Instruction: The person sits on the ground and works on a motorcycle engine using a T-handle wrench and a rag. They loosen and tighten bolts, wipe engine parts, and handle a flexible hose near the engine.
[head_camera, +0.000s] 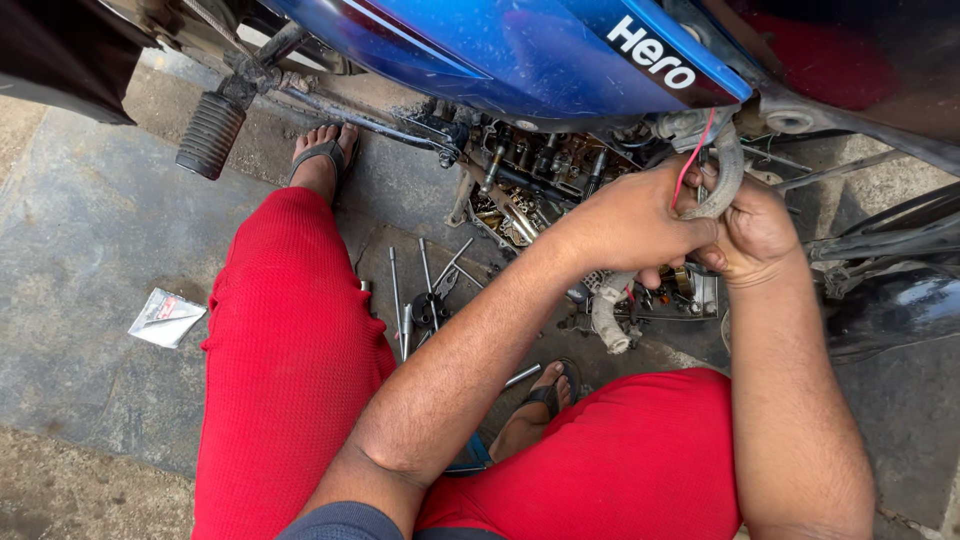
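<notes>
Both hands clasp a grey wrapped cable bundle beside a motorcycle's open engine.

The left hand (630, 222) and right hand (752, 232) each have a closed grip on the cable bundle (722, 178), which has a thin red wire (690, 160) beside it, just under the blue fuel tank (520, 50). The exposed engine (530, 175) sits just left of the hands; loose tools (425, 295) lie on the stone floor (90, 250) between red-trousered knees.

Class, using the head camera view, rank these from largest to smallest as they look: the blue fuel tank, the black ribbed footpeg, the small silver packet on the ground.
1. Blue fuel tank, clearly the largest.
2. Black ribbed footpeg.
3. Silver packet; it looks close to the footpeg in size, so that order is unsure.
</notes>
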